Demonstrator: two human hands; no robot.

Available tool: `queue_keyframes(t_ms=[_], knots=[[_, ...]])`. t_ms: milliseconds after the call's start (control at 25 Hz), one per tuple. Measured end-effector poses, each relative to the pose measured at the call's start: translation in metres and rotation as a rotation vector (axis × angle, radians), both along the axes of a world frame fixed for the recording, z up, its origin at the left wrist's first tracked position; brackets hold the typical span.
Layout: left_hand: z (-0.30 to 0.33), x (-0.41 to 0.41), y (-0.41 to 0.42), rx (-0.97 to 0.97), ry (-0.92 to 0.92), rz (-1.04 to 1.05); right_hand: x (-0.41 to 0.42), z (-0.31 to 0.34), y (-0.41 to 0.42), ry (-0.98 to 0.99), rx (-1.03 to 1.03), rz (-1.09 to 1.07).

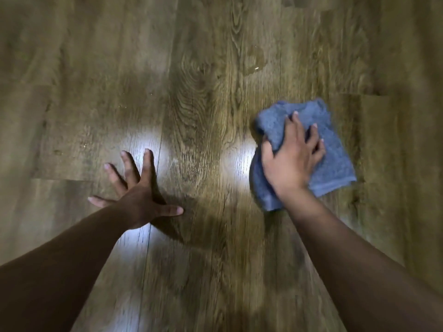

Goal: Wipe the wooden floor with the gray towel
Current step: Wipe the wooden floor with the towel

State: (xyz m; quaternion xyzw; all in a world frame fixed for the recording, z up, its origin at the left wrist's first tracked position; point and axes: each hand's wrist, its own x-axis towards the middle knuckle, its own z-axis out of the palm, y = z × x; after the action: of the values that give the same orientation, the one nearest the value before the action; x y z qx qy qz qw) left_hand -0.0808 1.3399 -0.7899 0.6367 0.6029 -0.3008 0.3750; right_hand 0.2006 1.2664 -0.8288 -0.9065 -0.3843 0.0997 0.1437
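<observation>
The wooden floor [196, 97] fills the whole view, brown planks with dark grain. A gray-blue towel [335, 161] lies crumpled on it at the right. My right hand [291, 159] presses down on the towel, thumb hooked into a fold and fingers spread over the cloth. My left hand [136, 192] rests flat on the floor at the left, fingers splayed wide, holding nothing. A small clear wet patch [254, 65] glistens on the planks beyond the towel.
Two bright light reflections [141, 147] shine on the floor between my hands. Small droplets [124, 105] dot the planks at the upper left. Bare floor extends on all sides.
</observation>
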Motion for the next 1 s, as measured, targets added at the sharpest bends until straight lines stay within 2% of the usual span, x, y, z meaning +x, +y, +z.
queue_keyframes(t_ms=[80, 160, 280, 440, 520, 720, 880, 1000], knots=[[0.000, 0.000, -0.001, -0.006, 0.005, -0.008, -0.008, 0.003, 0.039, -0.007, -0.018, 0.084], [-0.002, 0.000, 0.001, -0.001, 0.000, -0.005, -0.033, 0.006, 0.051, -0.032, -0.012, 0.256], [-0.003, -0.001, 0.000, 0.037, 0.025, 0.019, -0.064, 0.008, 0.020, 0.008, 0.048, 0.468], [-0.002, -0.002, 0.000, 0.006, -0.069, 0.037, -0.061, 0.007, -0.053, 0.017, -0.001, 0.597], [0.001, -0.003, 0.000, 0.006, -0.063, 0.028, -0.035, 0.008, -0.078, -0.034, -0.039, 0.554], [-0.001, -0.003, 0.002, 0.012, -0.036, 0.005, 0.061, 0.013, -0.068, 0.006, -0.029, 0.078], [-0.003, -0.005, 0.002, 0.013, -0.021, 0.009, 0.068, 0.013, 0.013, 0.036, 0.056, -0.001], [-0.008, -0.010, 0.003, 0.035, -0.042, -0.018, 0.008, 0.015, 0.055, 0.039, 0.071, 0.131]])
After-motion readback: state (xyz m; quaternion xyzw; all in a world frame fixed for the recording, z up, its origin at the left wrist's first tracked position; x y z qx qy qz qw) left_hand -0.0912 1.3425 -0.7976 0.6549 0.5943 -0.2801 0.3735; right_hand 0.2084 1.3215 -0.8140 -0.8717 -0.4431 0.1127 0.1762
